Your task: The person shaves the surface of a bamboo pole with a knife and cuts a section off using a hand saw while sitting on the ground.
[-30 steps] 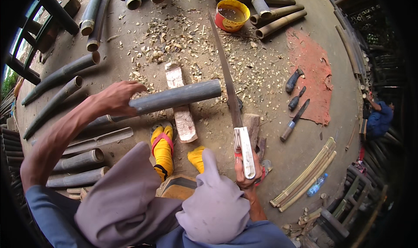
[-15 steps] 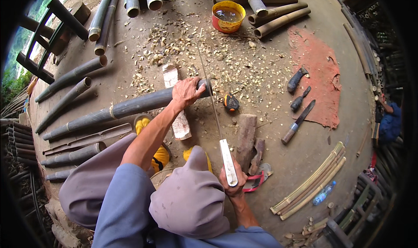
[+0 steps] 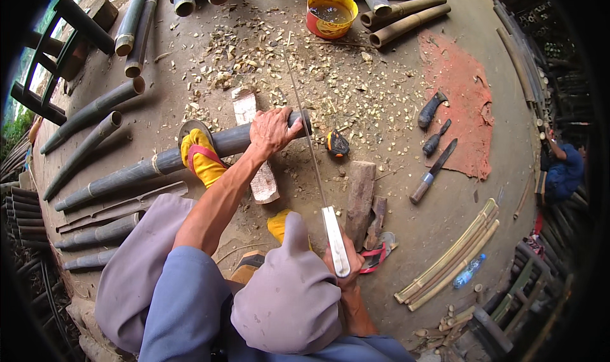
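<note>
A long dark bamboo pole (image 3: pixel 171 162) lies across a pale wooden block (image 3: pixel 264 183) on the ground. Near the pole's right end my left hand (image 3: pixel 274 132) is closed over the top, pressing it down. My right hand (image 3: pixel 349 260) is wrapped round the white handle of a handsaw (image 3: pixel 334 235). The saw's thin blade points away from me and rests against the pole's end, just right of my left hand. My left foot, in a yellow sock (image 3: pixel 204 162) and a sandal, is set on the pole left of the block.
A tape measure (image 3: pixel 337 144) lies right of the blade. Farther right are a knife (image 3: pixel 434 171), two dark-handled tools and a red mat (image 3: pixel 457 101). A yellow-red bucket (image 3: pixel 332 16) of murky liquid stands beyond scattered chips. Bamboo tubes (image 3: pixel 95 115) lie left; a person (image 3: pixel 564 174) is far right.
My left foot has risen from beside the block onto the bamboo pole. The view has shifted slightly. Both hands keep their holds, and the saw has stayed at the pole's end.
</note>
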{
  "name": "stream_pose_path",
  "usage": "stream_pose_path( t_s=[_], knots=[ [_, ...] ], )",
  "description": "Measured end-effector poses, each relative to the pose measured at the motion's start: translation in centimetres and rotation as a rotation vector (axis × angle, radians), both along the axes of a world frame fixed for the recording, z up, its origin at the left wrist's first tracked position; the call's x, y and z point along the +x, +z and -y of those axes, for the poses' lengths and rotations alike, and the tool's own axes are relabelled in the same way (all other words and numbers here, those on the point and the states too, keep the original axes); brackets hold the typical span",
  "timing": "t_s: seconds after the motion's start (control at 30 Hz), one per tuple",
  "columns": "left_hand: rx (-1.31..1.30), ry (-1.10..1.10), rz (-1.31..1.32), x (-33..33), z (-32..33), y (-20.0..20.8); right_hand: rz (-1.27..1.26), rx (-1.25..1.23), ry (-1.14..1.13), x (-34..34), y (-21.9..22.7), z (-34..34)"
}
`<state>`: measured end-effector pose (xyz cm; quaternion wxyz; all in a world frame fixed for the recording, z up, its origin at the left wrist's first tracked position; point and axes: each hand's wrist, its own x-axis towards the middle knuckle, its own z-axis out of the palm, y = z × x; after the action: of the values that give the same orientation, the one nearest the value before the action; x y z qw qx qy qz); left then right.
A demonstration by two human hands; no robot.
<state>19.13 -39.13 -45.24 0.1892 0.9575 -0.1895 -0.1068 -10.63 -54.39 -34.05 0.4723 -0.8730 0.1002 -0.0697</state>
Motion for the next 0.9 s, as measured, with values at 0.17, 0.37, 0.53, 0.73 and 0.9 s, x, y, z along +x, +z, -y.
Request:
stream_pose_path(
  t_s=[0.17,0.37,0.53,0.73,0.9],
  knots=[
    [-0.014,0.035,0.027,-0.5,0.0,-0.6,-0.059,-0.044,0.008,-5.2,3.0,0.7],
    [-0.034,-0.017,0.031,-0.3,1.0,-0.6,0.006,0.067,-0.078,6.9,-2.9,-1.5],
    [-0.032,-0.058,-0.091,0.3,-1.1,-0.6,0.014,-0.143,0.003,-4.5,0.5,0.5],
    [0.081,-0.038,-0.063,0.0,0.6,0.1,-0.016,-0.023,0.012,4.7,-3.5,-0.9],
    [0.122,-0.069,-0.196,1.8,0.4,1.2,0.031,-0.094,-0.010,-1.0,-4.1,-0.5]
  ],
)
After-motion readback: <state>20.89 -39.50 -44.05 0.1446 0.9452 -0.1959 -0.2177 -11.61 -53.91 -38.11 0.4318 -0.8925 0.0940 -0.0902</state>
